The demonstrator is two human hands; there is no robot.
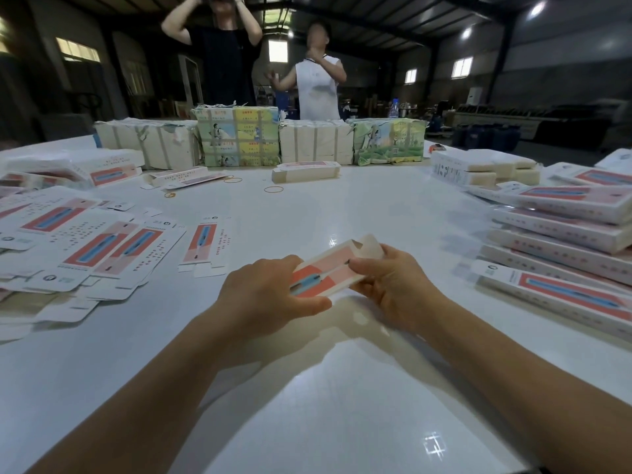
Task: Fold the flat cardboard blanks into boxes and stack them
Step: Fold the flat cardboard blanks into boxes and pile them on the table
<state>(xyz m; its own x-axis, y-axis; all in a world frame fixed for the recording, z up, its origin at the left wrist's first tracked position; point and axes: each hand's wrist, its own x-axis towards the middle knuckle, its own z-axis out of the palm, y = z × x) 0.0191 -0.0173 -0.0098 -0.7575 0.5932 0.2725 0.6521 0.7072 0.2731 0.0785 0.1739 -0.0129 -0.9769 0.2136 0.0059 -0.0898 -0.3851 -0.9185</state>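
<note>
Both my hands hold one slim cardboard box [330,268], white with a red, pink and blue print, just above the white table [342,388]. My left hand [270,292] grips its near end, thumb underneath. My right hand [393,282] grips its right side near the far end, where a flap stands open. A heap of flat blanks [85,248] lies on the left. One single blank [205,244] lies apart, left of my hands. Folded boxes [564,234] are stacked on the right.
Wrapped bundles [239,138] stand in a row along the far side, with a short pile of blanks [306,171] in front. Rubber bands [273,189] lie loose mid-table. Two people stand behind the table. More white packs [478,167] sit at the far right.
</note>
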